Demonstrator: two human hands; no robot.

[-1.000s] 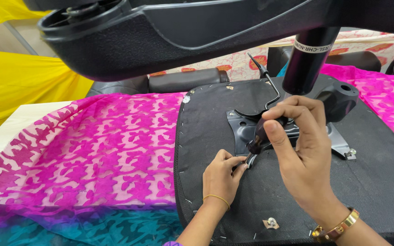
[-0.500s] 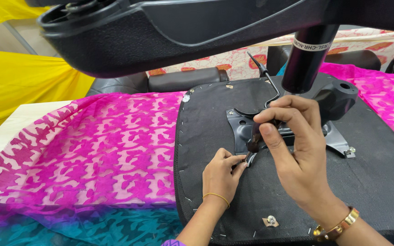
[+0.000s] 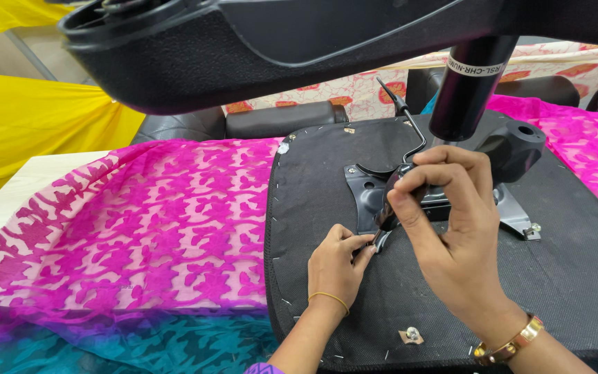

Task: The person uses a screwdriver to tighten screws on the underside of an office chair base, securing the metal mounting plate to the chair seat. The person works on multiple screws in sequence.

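An upturned office chair seat (image 3: 327,208) with black fabric lies in front of me, its metal tilt plate (image 3: 368,194) bolted on top. My right hand (image 3: 455,235) grips the dark handle of a screwdriver (image 3: 390,201), tip pointing down at the plate's near left corner. My left hand (image 3: 337,263) pinches the screwdriver's tip, fingertips pressed to the seat beside the plate. The screw under the tip is hidden by my fingers. A black gas cylinder (image 3: 468,83) rises from the mechanism.
A black chair base arm (image 3: 278,48) hangs overhead across the top of the view. Pink patterned cloth (image 3: 140,235) covers the table at left, teal cloth (image 3: 126,346) below it. A bolt with washer (image 3: 411,335) sits near the seat's front edge. Yellow fabric (image 3: 36,125) lies far left.
My right hand has shifted its grip slightly around the screwdriver handle; the left hand stays at the tip. Nothing else has moved.
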